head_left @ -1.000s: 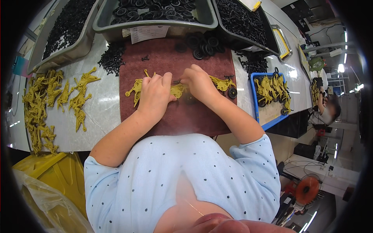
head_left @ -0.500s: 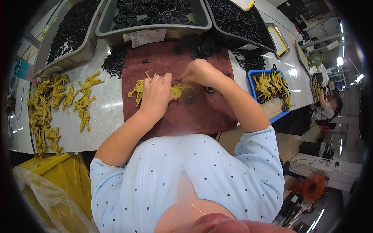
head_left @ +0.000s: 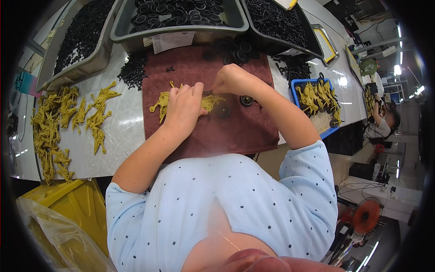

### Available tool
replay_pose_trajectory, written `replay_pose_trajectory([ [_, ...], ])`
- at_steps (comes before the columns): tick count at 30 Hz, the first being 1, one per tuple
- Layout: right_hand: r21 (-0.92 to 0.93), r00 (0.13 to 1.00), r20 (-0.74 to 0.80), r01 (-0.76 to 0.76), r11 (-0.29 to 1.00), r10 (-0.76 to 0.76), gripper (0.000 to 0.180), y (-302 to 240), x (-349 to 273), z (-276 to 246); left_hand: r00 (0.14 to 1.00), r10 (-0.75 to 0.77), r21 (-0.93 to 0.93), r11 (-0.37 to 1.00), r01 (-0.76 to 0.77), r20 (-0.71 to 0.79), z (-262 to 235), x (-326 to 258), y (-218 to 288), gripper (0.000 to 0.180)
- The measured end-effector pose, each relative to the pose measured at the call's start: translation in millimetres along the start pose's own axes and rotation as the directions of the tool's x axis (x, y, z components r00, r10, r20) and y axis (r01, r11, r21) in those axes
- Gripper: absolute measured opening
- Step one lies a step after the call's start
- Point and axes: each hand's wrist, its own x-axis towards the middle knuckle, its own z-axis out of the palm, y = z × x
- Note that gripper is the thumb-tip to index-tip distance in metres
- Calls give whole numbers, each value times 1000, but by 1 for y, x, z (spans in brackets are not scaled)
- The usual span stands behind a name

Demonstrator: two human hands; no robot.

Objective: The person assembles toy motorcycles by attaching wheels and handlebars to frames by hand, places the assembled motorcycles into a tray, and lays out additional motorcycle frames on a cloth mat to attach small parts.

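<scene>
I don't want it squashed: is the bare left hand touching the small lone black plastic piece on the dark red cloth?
Apart: the head view shows cloth between the left hand and black piece.

Looks like an assembly workshop, perhaps a factory floor. Has a grey tub (head_left: 213, 32) heaped with black wheels (head_left: 195, 19) at twelve o'clock, flanked by trays (head_left: 102, 59) of small black parts (head_left: 84, 36) at eleven and one. Shows matching yellow parts (head_left: 47, 118) piled in bulk at nine, more in a blue tray (head_left: 328, 133) near three. Includes another person (head_left: 382, 128) at three, ceiling lights (head_left: 397, 70) toward two.
</scene>
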Motion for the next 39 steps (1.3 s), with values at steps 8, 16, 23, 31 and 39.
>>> replay_pose_trajectory([
  [8,8,998,-49,35,999,-35,18,6,-6,7,999,-32,-29,999,32,2,0,0,0,63],
  [16,2,919,-394,18,1000,-16,28,-17,-29,20,997,-65,-236,970,51,-52,-41,4,-16,37],
  [23,31,861,-503,104,994,-75,22,-39,-34,29,940,-339,59,939,340,-22,-59,-22,-36,39],
  [31,120,809,-578,214,969,-107,21,-55,-23,39,941,-334,44,941,337,-60,-41,-33,-44,40],
  [39,321,807,-591,250,913,-13,27,-55,-30,44,859,-276,-734,447,512,431,-70,-14,-28,28],
])
